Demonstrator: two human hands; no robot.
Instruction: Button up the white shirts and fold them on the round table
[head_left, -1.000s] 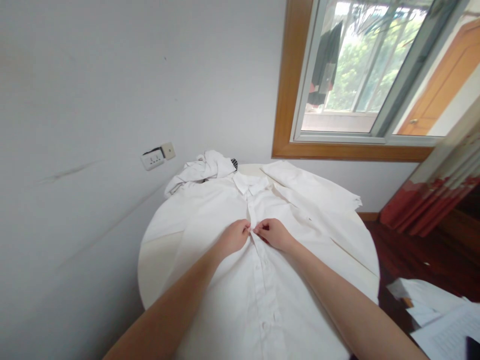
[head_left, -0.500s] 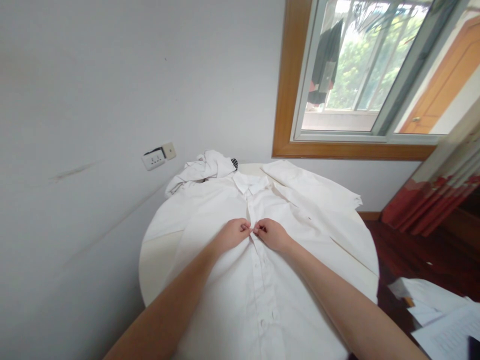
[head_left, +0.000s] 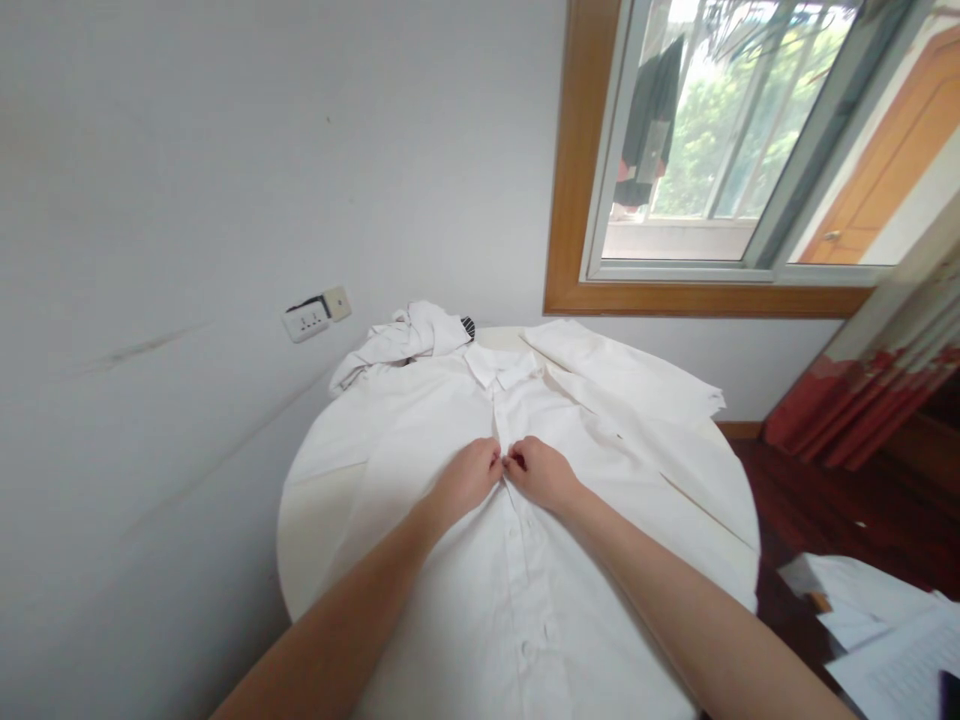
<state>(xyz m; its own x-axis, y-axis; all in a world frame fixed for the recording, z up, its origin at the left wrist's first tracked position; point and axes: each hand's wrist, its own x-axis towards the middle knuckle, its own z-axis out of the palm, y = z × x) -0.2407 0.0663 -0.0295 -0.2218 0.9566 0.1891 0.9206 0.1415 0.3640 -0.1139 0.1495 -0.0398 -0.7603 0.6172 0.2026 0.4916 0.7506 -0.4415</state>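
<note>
A white button-up shirt lies front side up across a round table, its collar toward the wall and its sleeves spread. Close together at the shirt's front opening, my left hand and my right hand both pinch the placket, fingertips nearly touching. My fingers hide the button and buttonhole at that spot. Below the hands, the two front edges run side by side, with small buttons showing along them.
Behind the left shoulder of the shirt sits a crumpled white garment with a striped patch. A wall socket is at left, a window and curtain at right. Papers lie low on the right.
The fingers of both hands have drawn slightly closer together at the placket. The shirt has stayed where it was.
</note>
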